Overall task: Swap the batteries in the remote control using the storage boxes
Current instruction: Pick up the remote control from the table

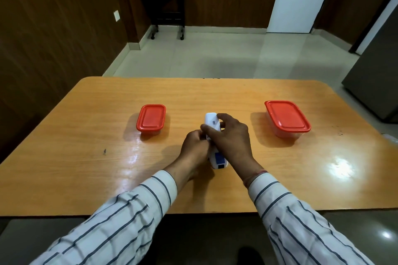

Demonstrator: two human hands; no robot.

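A white remote control (212, 121) with a blue patch near its lower end lies lengthwise at the middle of the wooden table (86, 157). My right hand (231, 137) covers its middle, thumb and fingers closed on its upper part. My left hand (195, 148) grips its left side. Both hands hide the middle of the remote. A small clear storage box with a red lid (151, 118) stands to the left, lid on. A larger red-lidded box (287, 116) stands to the right, also closed.
The table's near edge runs just below my striped sleeves. Beyond the far edge is tiled floor, a dark wheeled side table (167, 4) by the wooden wall, and a white door. A grey cabinet (379, 84) stands at the right.
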